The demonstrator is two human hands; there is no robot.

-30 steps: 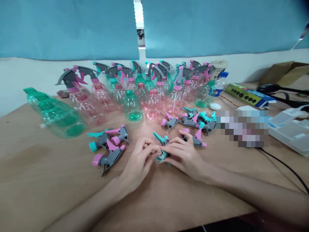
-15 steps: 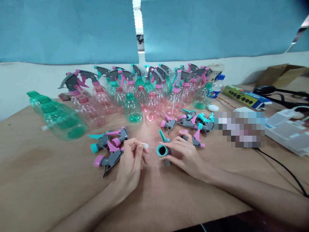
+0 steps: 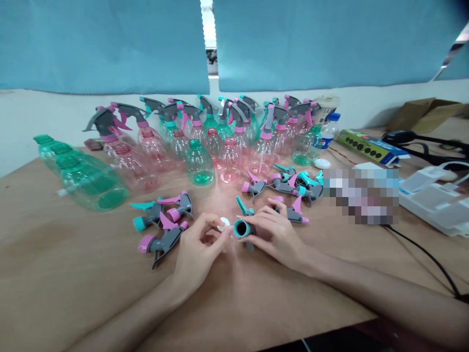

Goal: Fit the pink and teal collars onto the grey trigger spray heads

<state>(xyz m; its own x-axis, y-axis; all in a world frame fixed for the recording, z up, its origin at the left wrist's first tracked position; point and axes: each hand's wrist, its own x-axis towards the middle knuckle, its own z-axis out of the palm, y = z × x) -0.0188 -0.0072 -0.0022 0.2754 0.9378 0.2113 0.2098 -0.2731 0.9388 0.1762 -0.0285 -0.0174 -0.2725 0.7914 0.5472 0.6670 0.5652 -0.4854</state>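
Note:
My left hand pinches a small round white disc between thumb and fingers; its exact kind is too small to make out. Just to the right, my right hand grips a grey and teal trigger spray head, its teal collar facing left toward the disc with the dark opening showing. A narrow gap lies between the disc and the collar. Left of my left hand lie loose spray heads, among them a pink-collared one and a teal-collared one.
More spray heads lie beyond my right hand. Pink and green bottles, such as a green bottle, stand along the back, many with heads fitted. A clear plastic case, a black cable and a yellow-blue box are at the right.
My left hand has moved right and brought the white disc close to the spray head's collar, the disc now turned more face-on. My right hand keeps hold of the spray head.

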